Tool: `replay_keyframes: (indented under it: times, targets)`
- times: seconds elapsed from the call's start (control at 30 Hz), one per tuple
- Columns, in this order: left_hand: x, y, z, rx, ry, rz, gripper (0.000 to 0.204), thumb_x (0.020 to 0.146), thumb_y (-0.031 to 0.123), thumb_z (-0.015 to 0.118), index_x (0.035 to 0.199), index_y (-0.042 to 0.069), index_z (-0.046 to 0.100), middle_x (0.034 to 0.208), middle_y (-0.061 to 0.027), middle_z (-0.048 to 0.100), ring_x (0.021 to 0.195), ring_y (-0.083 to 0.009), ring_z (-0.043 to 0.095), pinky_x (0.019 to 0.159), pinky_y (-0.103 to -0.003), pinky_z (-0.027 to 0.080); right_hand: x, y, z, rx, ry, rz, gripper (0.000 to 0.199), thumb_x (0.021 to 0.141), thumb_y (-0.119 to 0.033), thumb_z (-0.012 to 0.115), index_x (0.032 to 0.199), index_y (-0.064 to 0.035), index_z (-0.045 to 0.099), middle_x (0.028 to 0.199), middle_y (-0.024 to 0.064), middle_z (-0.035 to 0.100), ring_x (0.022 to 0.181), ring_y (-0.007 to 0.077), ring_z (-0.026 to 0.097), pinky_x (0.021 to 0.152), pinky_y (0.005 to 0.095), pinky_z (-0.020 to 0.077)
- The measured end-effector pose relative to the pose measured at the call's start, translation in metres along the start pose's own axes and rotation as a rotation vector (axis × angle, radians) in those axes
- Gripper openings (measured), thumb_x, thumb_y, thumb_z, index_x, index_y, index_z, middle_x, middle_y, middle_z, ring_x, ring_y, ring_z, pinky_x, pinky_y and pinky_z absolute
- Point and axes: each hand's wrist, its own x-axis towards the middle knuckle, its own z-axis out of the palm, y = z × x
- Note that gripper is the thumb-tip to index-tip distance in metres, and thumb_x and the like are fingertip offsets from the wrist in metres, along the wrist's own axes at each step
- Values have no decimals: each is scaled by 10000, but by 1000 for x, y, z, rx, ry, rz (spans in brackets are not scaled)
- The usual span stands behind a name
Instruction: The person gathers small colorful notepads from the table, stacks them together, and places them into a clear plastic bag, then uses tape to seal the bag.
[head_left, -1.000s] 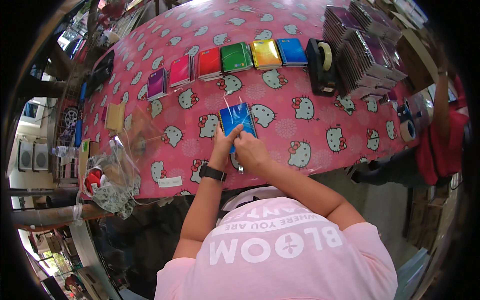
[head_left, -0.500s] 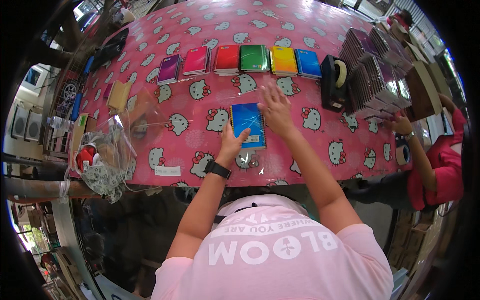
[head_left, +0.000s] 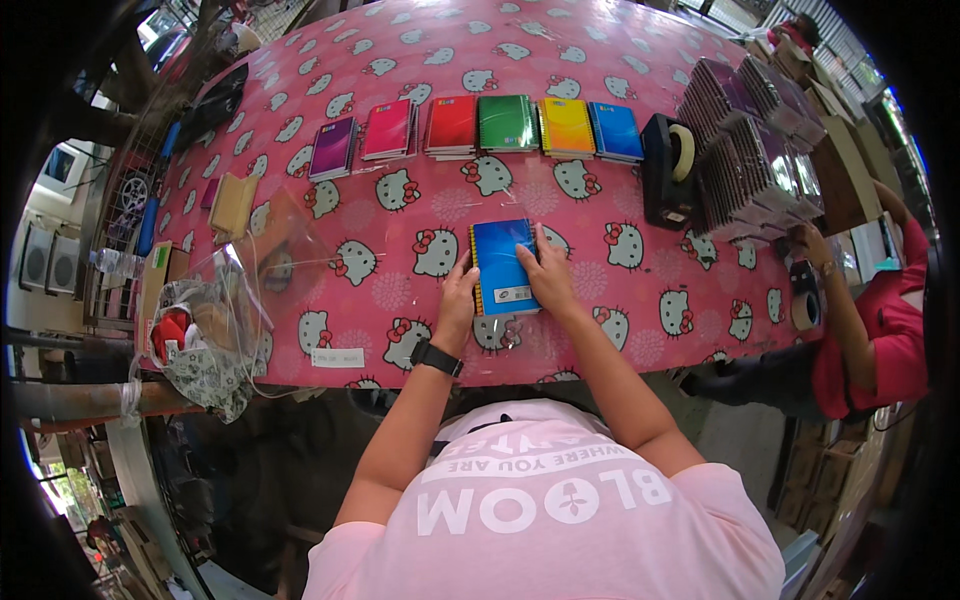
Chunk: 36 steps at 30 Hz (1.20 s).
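Observation:
A blue spiral notebook with a white label near its lower edge is between my two hands, over the near middle of the table. My left hand grips its spiral side, a dark watch on that wrist. On the opposite edge my right hand is closed round the side, its thumb lying on the cover. Beyond them runs a row of small spiral notebooks in stacks: purple, pink, red, green, yellow and blue.
A black tape dispenser stands right of the row, beside tall stacks of wrapped notebooks. Clear plastic and a patterned cloth bag lie at the left. A co-worker's hand is by the stacks at right.
My right hand has come down from beyond the notebook onto its right edge. The notebook has shifted slightly right and nearer, with my left hand now at its spiral side.

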Motion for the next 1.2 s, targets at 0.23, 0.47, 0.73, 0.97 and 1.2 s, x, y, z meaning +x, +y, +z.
replay_keyframes:
  times: [0.23, 0.47, 0.73, 0.97, 1.2]
  targets:
    - [-14, 16, 23, 809, 55, 109, 935, 803, 508, 588, 1414, -5, 102, 1319, -255, 354, 1233, -377, 309, 997, -446, 289, 39, 11, 6, 152, 33, -78, 537, 798, -366, 630, 1166, 18, 553, 975, 199, 628, 879, 277, 563, 799, 361, 430]
    - [-5, 3, 18, 717, -6, 188, 918, 793, 496, 609, 1412, 9, 138, 1266, -244, 411, 1167, -357, 391, 975, -435, 313, 89, 7, -3, 585, 179, -67, 371, 846, -272, 614, 1066, 27, 621, 916, 103, 670, 825, 140, 593, 716, 266, 460]
    - [-23, 12, 12, 20, -19, 28, 546, 957, 345, 410, 1374, 15, 289, 1187, -128, 507, 1026, -176, 527, 881, -298, 434, -32, 5, -11, 114, -17, -44, 480, 919, -260, 489, 1252, 83, 444, 1016, 208, 600, 947, 264, 527, 857, 349, 404]
    - [-17, 1, 9, -148, 57, 24, 479, 971, 273, 370, 1356, -11, 344, 1179, -106, 544, 979, -135, 534, 866, -275, 420, -39, -2, 5, 125, -15, -67, 572, 877, -205, 533, 1350, 38, 322, 1095, 229, 518, 1040, 321, 451, 926, 359, 359]
    - [-19, 11, 16, 191, 145, 138, 466, 964, 261, 374, 1342, -10, 366, 1119, -141, 572, 933, -154, 557, 831, -271, 432, -28, 11, 1, 425, -163, 58, 613, 867, -200, 562, 1386, -22, 288, 1170, 200, 506, 1035, 262, 487, 878, 314, 396]
